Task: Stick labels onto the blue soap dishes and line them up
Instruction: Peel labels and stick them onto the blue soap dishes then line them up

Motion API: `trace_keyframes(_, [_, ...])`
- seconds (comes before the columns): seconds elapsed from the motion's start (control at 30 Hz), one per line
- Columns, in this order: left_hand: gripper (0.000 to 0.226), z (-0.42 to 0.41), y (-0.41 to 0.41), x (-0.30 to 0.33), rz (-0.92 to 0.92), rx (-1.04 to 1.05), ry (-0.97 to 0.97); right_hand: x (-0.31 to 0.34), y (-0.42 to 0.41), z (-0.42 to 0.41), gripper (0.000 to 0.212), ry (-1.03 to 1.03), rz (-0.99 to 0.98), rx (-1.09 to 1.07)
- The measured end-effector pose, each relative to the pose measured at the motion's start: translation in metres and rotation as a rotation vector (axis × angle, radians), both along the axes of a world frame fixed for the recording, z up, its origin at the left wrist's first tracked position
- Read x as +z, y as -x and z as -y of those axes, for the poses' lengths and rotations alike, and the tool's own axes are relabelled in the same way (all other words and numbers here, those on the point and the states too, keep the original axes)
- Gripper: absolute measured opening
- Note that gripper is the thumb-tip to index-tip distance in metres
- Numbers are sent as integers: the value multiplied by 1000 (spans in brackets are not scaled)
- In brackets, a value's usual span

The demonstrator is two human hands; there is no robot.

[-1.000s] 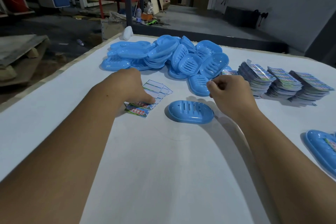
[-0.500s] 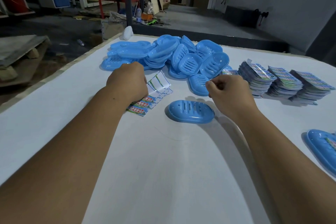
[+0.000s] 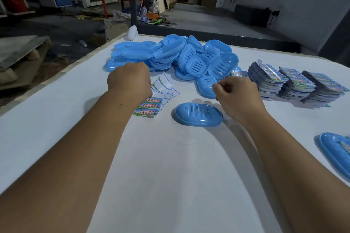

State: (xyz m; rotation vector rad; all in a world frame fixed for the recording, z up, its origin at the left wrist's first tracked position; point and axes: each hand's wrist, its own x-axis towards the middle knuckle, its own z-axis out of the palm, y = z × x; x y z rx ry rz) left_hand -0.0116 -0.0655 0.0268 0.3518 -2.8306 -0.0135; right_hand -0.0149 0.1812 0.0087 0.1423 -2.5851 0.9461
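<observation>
A single blue soap dish point(image 3: 198, 117) lies upside down on the white table point(image 3: 170, 176), between my hands. To its left lies a label sheet point(image 3: 151, 107) with green printed stickers. My left hand point(image 3: 130, 81) grips the sheet's far end and holds it lifted and curled off the table. My right hand point(image 3: 234, 96) hovers just behind and right of the dish, its fingers curled and thumb against forefinger, with nothing visible between them. A pile of blue soap dishes point(image 3: 189, 56) sits behind both hands.
Three stacks of label sheets point(image 3: 295, 83) stand at the right. A labelled blue dish point(image 3: 335, 151) lies at the right edge of view. A small white object point(image 3: 132, 33) sits at the table's far left corner. The table's left edge drops to a workshop floor.
My left hand has moved back toward the pile and raised the far end of the label sheet, which lay flat before. My right hand has hardly moved.
</observation>
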Motion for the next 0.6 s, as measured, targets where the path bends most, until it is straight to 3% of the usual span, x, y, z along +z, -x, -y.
trace_keyframes(0.23, [12,0,2,-5,-128,-30,0,1,-1,1,29,-6,-1,4])
trace_keyframes(0.4, [15,-9,2,4,-258,-180,-625,2,-2,4,25,110,13,59])
trace_keyframes(0.6, [14,-23,1,8,-354,-262,-1105,3,-9,14,19,372,162,305])
